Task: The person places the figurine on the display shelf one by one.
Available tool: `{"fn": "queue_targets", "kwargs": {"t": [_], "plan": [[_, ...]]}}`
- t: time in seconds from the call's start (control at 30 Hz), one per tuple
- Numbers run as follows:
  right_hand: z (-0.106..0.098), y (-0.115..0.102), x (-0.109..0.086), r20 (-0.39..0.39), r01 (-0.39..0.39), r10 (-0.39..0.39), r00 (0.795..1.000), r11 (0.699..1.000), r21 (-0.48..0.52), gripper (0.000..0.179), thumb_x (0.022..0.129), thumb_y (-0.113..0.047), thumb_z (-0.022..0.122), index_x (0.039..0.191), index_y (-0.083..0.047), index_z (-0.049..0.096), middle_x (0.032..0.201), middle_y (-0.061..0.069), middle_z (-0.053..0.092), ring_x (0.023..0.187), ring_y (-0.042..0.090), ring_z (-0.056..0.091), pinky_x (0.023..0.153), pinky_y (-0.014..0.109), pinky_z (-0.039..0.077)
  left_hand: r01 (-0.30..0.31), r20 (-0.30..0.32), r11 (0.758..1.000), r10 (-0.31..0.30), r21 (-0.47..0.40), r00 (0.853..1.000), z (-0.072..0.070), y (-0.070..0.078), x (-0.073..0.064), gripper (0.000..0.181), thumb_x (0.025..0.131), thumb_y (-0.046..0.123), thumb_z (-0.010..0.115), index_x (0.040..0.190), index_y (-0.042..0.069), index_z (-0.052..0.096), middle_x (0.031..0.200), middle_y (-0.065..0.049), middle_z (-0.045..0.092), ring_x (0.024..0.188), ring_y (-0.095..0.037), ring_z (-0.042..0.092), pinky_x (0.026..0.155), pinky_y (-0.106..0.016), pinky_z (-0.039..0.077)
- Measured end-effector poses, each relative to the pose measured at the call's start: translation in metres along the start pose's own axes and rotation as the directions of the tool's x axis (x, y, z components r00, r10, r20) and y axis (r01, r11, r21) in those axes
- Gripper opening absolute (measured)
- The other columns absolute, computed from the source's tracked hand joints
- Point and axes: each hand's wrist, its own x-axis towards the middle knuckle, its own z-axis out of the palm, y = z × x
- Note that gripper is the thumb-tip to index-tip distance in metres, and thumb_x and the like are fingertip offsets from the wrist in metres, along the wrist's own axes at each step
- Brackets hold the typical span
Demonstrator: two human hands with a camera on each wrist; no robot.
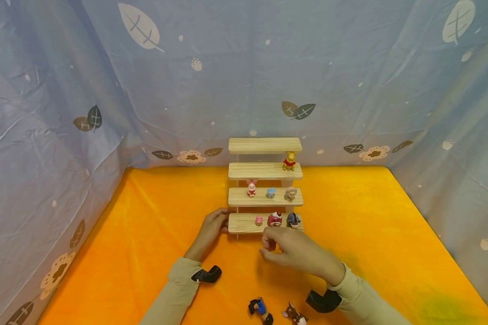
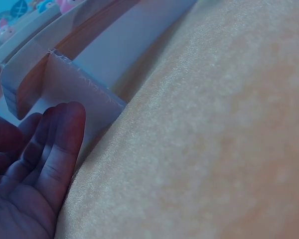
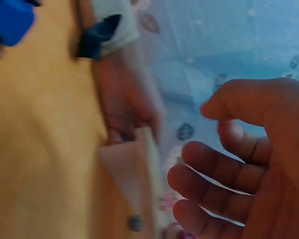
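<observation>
A four-tier wooden display shelf (image 1: 244, 170) stands at the back middle. My left hand (image 1: 211, 229) rests at the left end of its lowest tier; in the left wrist view the extended fingers (image 2: 65, 134) lie by the white side panel (image 2: 77, 89). In front of the lowest tier hovers my right hand (image 1: 298, 253), fingers loosely bent around nothing. Just beyond it on that tier sit a small pink figurine (image 1: 259, 220), a dark red bear figurine (image 1: 274, 220) and a grey donkey figurine (image 1: 293, 220).
One tier up are a pink piglet figurine (image 1: 251, 188), a light blue figurine (image 1: 270, 192) and a beige figurine (image 1: 290, 194). Above sits a yellow bear figurine (image 1: 289, 161). A blue-and-black figurine (image 1: 261, 308) and a brown one (image 1: 296, 314) lie on the orange cloth (image 1: 154, 216).
</observation>
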Motion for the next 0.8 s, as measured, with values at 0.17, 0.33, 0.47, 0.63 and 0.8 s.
{"fn": "queue_targets", "kwargs": {"t": [0.17,0.33,0.47,0.63,0.8], "plan": [[0.016,0.004,-0.004,0.123,0.014,-0.022,0.992,0.998,0.068,0.014,0.1,-0.04,0.062,0.099,-0.027,0.061,0.092,-0.013,0.062,0.078,0.008,0.058,0.07,0.017,0.048,-0.001,-0.004,1.0,0.001,-0.001,1.0,0.001,0.001,-0.001,0.034,0.106,0.01,0.042,0.126,-0.008,0.062,0.106,-0.017,0.067,0.077,-0.01,0.062,0.067,-0.021,0.053],[0.028,0.004,-0.007,0.224,-0.012,-0.018,0.974,0.991,0.132,0.03,0.101,-0.045,0.058,0.118,-0.021,0.066,0.109,-0.008,0.068,0.088,0.005,0.061,0.077,0.019,0.052,0.004,-0.008,1.0,-0.004,-0.003,1.0,0.001,0.001,-0.001,0.034,0.106,0.011,0.042,0.125,-0.008,0.062,0.106,-0.016,0.068,0.077,-0.01,0.062,0.067,-0.021,0.053],[0.035,0.003,-0.011,0.275,-0.006,-0.035,0.961,0.989,0.148,0.035,0.102,-0.046,0.057,0.126,-0.022,0.065,0.118,-0.007,0.067,0.092,0.001,0.06,0.079,0.019,0.052,0.004,-0.007,1.0,-0.004,0.005,1.0,0.001,0.001,-0.001,0.034,0.106,0.011,0.042,0.125,-0.008,0.062,0.106,-0.017,0.068,0.077,-0.011,0.062,0.067,-0.021,0.053],[0.042,0.003,-0.017,0.327,0.033,-0.094,0.94,0.982,0.186,0.035,0.103,-0.046,0.054,0.129,-0.025,0.065,0.122,-0.008,0.065,0.094,-0.001,0.059,0.082,0.018,0.051,0.006,-0.001,1.0,-0.006,0.002,1.0,0.001,0.001,-0.001,0.034,0.106,0.012,0.042,0.126,-0.007,0.063,0.105,-0.016,0.068,0.077,-0.011,0.062,0.067,-0.022,0.053],[0.047,0.006,-0.021,0.383,0.029,-0.116,0.916,0.974,0.225,0.034,0.103,-0.045,0.056,0.129,-0.026,0.065,0.12,-0.01,0.065,0.094,-0.003,0.058,0.082,0.018,0.051,-0.004,0.005,1.0,0.004,-0.002,1.0,0.001,0.002,-0.002,0.034,0.106,0.011,0.042,0.126,-0.008,0.062,0.104,-0.016,0.068,0.076,-0.011,0.063,0.067,-0.022,0.054]]}}
